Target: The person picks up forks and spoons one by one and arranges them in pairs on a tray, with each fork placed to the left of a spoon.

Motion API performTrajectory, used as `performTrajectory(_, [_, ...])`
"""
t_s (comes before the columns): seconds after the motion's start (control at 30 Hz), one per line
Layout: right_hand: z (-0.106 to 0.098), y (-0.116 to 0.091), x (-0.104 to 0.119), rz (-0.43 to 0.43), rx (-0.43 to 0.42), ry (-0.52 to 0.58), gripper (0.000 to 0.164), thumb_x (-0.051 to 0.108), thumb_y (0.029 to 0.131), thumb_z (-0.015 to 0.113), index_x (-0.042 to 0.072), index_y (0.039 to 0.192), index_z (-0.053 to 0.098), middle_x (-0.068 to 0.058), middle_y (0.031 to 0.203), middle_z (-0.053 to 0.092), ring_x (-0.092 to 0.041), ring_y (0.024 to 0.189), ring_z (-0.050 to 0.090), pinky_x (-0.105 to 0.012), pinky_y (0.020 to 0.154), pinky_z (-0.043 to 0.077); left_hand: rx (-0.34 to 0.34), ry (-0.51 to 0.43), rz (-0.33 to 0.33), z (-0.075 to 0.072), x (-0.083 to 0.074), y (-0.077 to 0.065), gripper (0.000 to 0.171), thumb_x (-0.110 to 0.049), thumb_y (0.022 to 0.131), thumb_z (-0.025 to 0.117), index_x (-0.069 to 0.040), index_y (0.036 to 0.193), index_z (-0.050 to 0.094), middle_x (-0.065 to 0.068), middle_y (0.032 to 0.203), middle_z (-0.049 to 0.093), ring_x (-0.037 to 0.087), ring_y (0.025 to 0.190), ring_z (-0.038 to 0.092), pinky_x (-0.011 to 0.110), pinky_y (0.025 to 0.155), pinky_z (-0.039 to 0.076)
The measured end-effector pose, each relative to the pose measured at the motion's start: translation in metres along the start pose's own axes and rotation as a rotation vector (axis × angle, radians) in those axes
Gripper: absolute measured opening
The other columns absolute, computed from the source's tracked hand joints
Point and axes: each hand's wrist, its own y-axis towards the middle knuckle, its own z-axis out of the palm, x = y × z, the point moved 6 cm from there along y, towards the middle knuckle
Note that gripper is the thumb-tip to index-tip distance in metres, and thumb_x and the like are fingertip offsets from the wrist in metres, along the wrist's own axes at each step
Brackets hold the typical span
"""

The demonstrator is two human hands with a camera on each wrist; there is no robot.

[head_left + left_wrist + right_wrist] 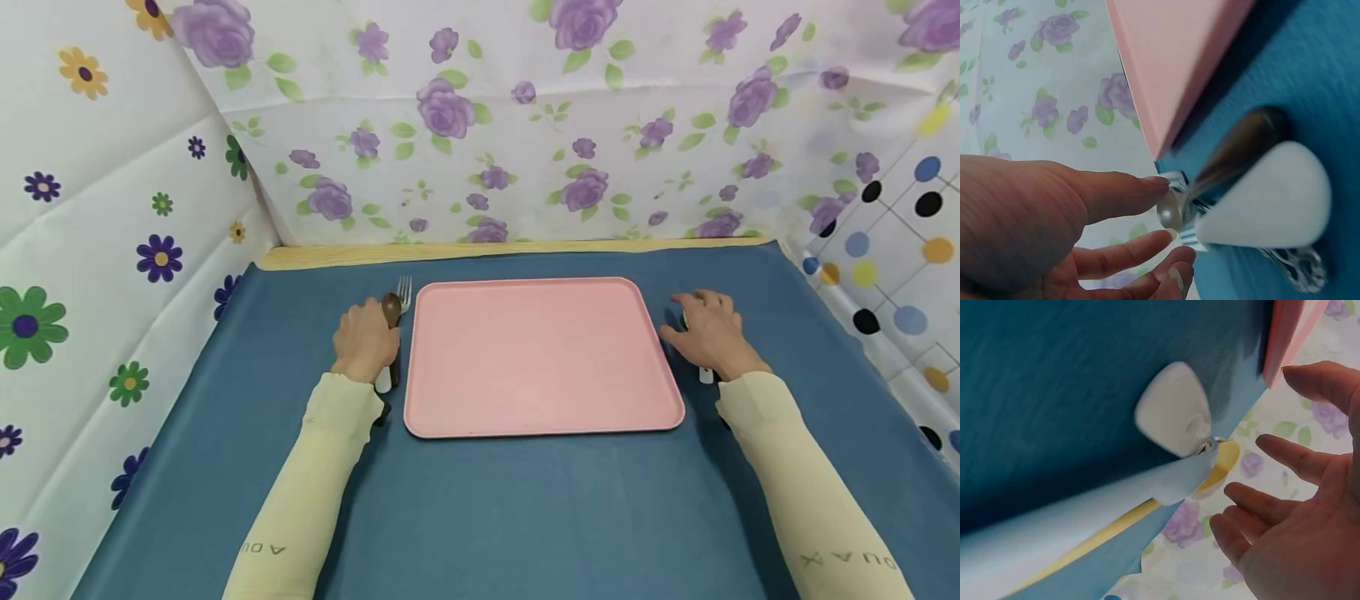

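Observation:
A pink tray [543, 358] lies between the two hands. To its left my left hand [365, 340] hovers over a cluster of cutlery, thumb and index finger extended and apart. There a metal fork [405, 293], a brown spoon-shaped end [391, 308] and a white handle [383, 381] show; the left wrist view adds a brown handle [1244, 150] and an ornate metal handle [1300, 269]. On the tray's other side my right hand [708, 329] spreads its fingers above a white-handled utensil [1175, 409] and a long white-and-yellow object [1085, 525], whose kind is unclear.
A blue cloth [540, 508] covers the table, with a pale yellow strip [510, 250] along its back edge. Behind rises a flowered curtain [450, 167]; patterned sheets [97, 250] enclose the left and right sides.

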Motion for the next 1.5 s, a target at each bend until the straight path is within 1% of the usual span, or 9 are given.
performTrajectory(0.17, [-0.003,0.000,0.006,0.018,-0.102,0.002,0.057,0.029,0.093,0.058,-0.004,0.137,0.044,-0.036,0.131,0.027,-0.051,0.115,0.016,-0.065,0.088,0.020,-0.023,-0.053,-0.032,0.002,0.010,0.001,0.045,-0.023,0.093,0.060,0.010,0.123,0.051,0.029,0.106,0.056,0.044,0.094,0.055,0.060,0.078,0.049])
performTrajectory(0.23, [-0.001,0.000,0.009,0.029,-0.106,0.012,0.055,0.029,0.093,0.058,-0.005,0.135,0.046,-0.036,0.127,0.029,-0.050,0.112,0.019,-0.064,0.088,0.021,-0.024,-0.069,-0.047,0.004,0.014,0.001,0.046,-0.024,0.093,0.060,0.010,0.123,0.051,0.029,0.107,0.057,0.045,0.094,0.055,0.060,0.080,0.048])
performTrajectory(0.33, [0.004,0.001,0.013,0.057,-0.041,0.059,0.055,0.030,0.095,0.055,-0.008,0.133,0.045,-0.036,0.126,0.034,-0.050,0.113,0.028,-0.064,0.093,0.030,-0.016,-0.088,-0.052,0.005,0.015,0.002,0.043,-0.025,0.093,0.061,0.009,0.118,0.053,0.028,0.103,0.059,0.044,0.091,0.057,0.060,0.078,0.048])
performTrajectory(0.47, [0.010,0.003,0.015,0.085,0.088,0.124,0.058,0.033,0.097,0.052,-0.012,0.132,0.042,-0.035,0.124,0.045,-0.046,0.109,0.046,-0.062,0.088,0.042,-0.021,-0.110,-0.058,0.007,0.013,0.003,0.032,-0.025,0.091,0.064,0.005,0.101,0.060,0.022,0.090,0.061,0.040,0.080,0.060,0.054,0.068,0.051])
performTrajectory(0.57, [0.011,0.004,0.013,0.092,0.153,0.143,0.057,0.035,0.096,0.052,-0.011,0.129,0.044,-0.032,0.119,0.051,-0.042,0.102,0.053,-0.059,0.083,0.046,-0.032,-0.119,-0.077,0.007,0.010,0.005,0.026,-0.024,0.090,0.065,0.002,0.089,0.063,0.020,0.082,0.062,0.036,0.073,0.061,0.049,0.062,0.052])
performTrajectory(0.7, [0.012,0.005,0.011,0.102,0.208,0.175,0.047,0.032,0.095,0.057,-0.008,0.119,0.051,-0.025,0.103,0.061,-0.032,0.086,0.060,-0.051,0.075,0.051,-0.037,-0.111,-0.099,0.007,0.006,0.007,0.026,-0.023,0.090,0.066,0.004,0.092,0.067,0.022,0.086,0.064,0.036,0.074,0.062,0.050,0.064,0.054])
performTrajectory(0.87, [0.013,0.008,0.011,0.098,0.247,0.214,0.036,0.027,0.094,0.059,-0.006,0.110,0.054,-0.017,0.087,0.064,-0.021,0.070,0.062,-0.043,0.069,0.052,-0.034,-0.095,-0.108,0.007,0.002,0.008,0.032,-0.022,0.089,0.067,0.007,0.101,0.067,0.025,0.095,0.065,0.040,0.081,0.062,0.053,0.070,0.054])
performTrajectory(1.2, [0.019,0.010,0.012,0.046,0.246,0.246,0.025,0.023,0.096,0.056,-0.002,0.099,0.056,-0.015,0.084,0.062,-0.020,0.069,0.060,-0.037,0.064,0.052,-0.048,-0.075,-0.138,0.009,0.003,0.006,0.027,-0.019,0.086,0.069,0.007,0.095,0.068,0.025,0.090,0.065,0.038,0.075,0.062,0.051,0.066,0.055])
performTrajectory(1.5, [0.022,0.010,0.009,-0.001,0.286,0.278,0.024,0.021,0.100,0.050,-0.003,0.103,0.052,-0.015,0.083,0.059,-0.021,0.068,0.060,-0.035,0.062,0.053,-0.031,-0.021,-0.153,0.010,0.001,0.006,0.022,-0.018,0.085,0.070,0.003,0.089,0.070,0.022,0.087,0.067,0.035,0.069,0.062,0.049,0.063,0.055])
